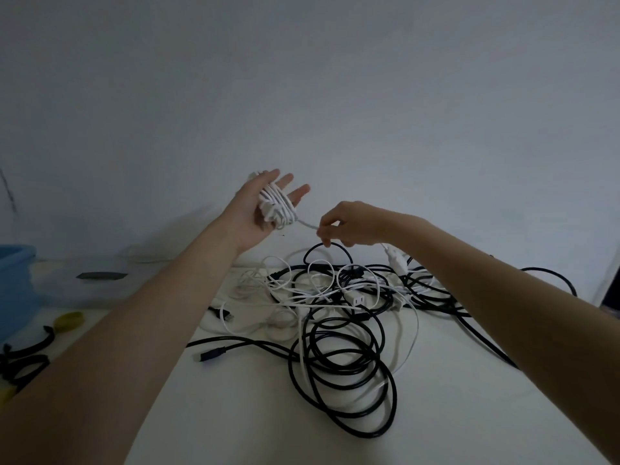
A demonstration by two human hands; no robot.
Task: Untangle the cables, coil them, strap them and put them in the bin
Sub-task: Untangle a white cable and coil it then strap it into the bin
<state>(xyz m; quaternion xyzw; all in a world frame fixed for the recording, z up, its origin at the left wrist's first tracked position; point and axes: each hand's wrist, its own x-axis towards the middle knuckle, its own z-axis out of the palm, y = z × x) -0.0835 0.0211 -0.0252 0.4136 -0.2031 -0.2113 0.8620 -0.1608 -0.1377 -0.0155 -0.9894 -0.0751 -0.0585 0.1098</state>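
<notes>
Left hand (265, 209) is raised palm-up with fingers straight and spread, carrying a white cable coil (277, 207) wrapped in tight loops around the palm and fingers. A short white tail is running from the coil down to the right hand (339, 226), which is pinching that tail between curled fingertips, just beside and slightly below the left. Under both hands a tangle of cables (335, 313) is lying on the white table (436, 414): thick black ones in big loose loops, thin white ones crossing over them, a white plug in the middle. Far left of the left forearm, a blue bin (15, 290) is sitting, with black straps (27, 357) and a yellow one (68, 321) nearer the elbow.
</notes>
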